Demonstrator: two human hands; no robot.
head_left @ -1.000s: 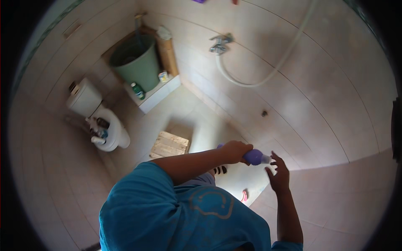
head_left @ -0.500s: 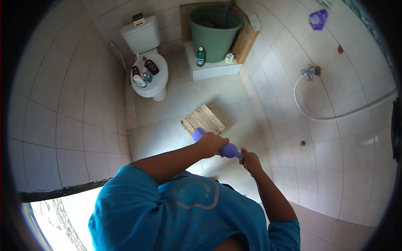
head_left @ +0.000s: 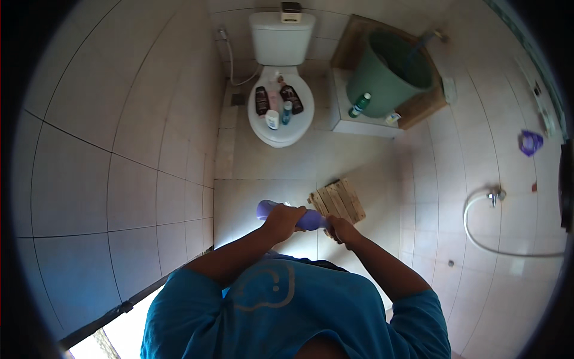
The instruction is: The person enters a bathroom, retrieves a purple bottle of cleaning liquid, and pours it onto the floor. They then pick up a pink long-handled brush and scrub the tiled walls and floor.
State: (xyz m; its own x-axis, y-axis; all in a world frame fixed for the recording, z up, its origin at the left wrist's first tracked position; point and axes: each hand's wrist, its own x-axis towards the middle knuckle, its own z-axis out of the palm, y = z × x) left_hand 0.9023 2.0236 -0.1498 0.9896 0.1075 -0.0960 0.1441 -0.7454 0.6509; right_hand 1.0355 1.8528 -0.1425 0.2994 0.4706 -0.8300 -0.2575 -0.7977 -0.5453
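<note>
Btl (head_left: 310,219) purple; near shirt (head_left: 341,302) blue w/ pale outline print (head_left: 275,288); far toilet (head_left: 281,136) white; far-right tub (head_left: 372,81) green; slatted stool (head_left: 342,200) lt brown.

1. We are seeing a bright blue T-shirt (head_left: 341,299) covering the person's torso, its loose cloth creasing softly toward the shoulders.
2. On its front we are making out a print (head_left: 292,287): a pale grey line curving into a rounded, wavy outline, with small pale marks sitting inside.
3. We are noticing a rounded neckline (head_left: 323,332) dipping near the lower edge of the view.
4. The left sleeve (head_left: 185,302) and right sleeve (head_left: 421,320) are matching the shirt's blue, ending short and wide above bare forearms.
5. We are seeing the left hand (head_left: 282,224) and right hand (head_left: 343,230) showing bare, too.
</note>
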